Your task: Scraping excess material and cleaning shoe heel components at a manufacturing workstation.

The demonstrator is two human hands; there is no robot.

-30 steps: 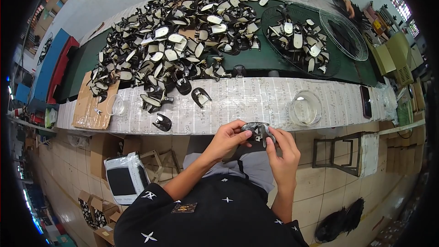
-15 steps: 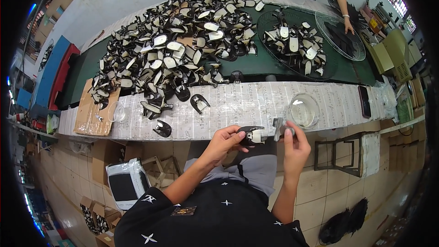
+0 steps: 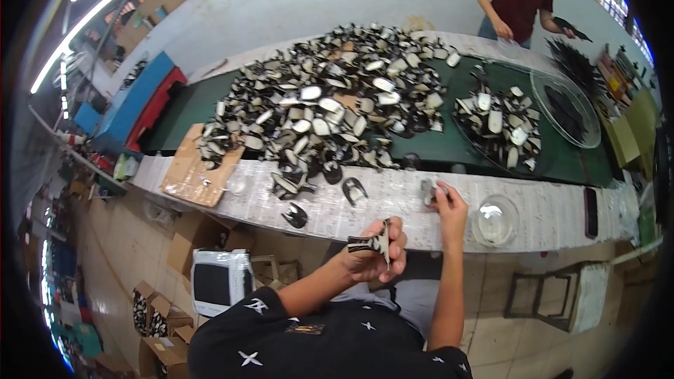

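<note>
My left hand (image 3: 375, 260) is turned palm up, fingers curled around a black-and-cream moulded piece (image 3: 380, 242), which stands on edge in front of my body. My right hand (image 3: 451, 212) reaches over the near edge of the table, pinching a small grey piece (image 3: 427, 191) whose kind I cannot make out. To its right is a clear round bowl (image 3: 480, 236). Two loose pieces like the one I hold, a black piece (image 3: 295, 215) and a cream-centred piece (image 3: 354, 191), lie on the wrapped table edge (image 3: 393, 203). Beyond them spreads a big heap of such pieces (image 3: 330, 109).
A round tray (image 3: 461, 139) carries more pieces on the green surface (image 3: 421, 149). Cardboard (image 3: 196, 186) lies left, a phone (image 3: 591, 214) right. Across the table a person (image 3: 523, 0) in a dark red shirt holds something black. A stool (image 3: 537, 302) stands right.
My right hand has moved forward with the grey piece, away from the moulded piece. My left hand has turned palm up, tilting the piece on edge. The view has shifted, and the person opposite has straightened.
</note>
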